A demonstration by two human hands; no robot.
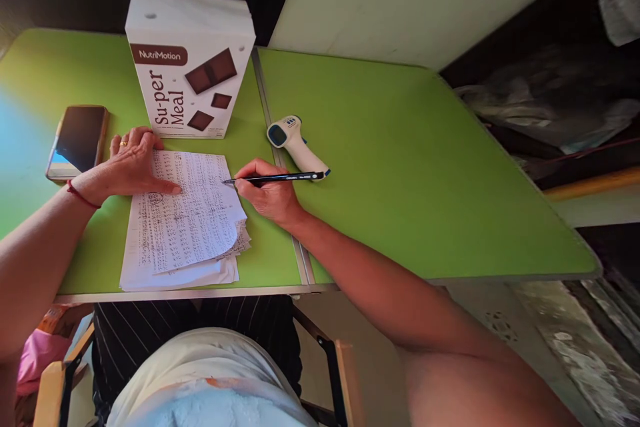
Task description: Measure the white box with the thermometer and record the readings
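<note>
A black pen [285,178] is gripped in my right hand [270,195], its tip at the right side of a sheet of paper. That paper [195,213] is covered with rows of handwriting and lies on a small stack with curled lower-right corners. My left hand [133,163] rests flat with fingers apart, the thumb on the sheet's left part and the other fingers near its upper-left corner. Just behind the fingers stands a white box [195,67] printed with brown bars. Beyond my right hand lies a white infrared thermometer [297,147], partly behind the pen.
A phone [79,140] lies left of my left hand on the green folding table [425,180]. A metal seam [267,100] crosses the table beside my right hand. A wall [365,7] borders the back, and plastic bags [545,107] sit off the right edge.
</note>
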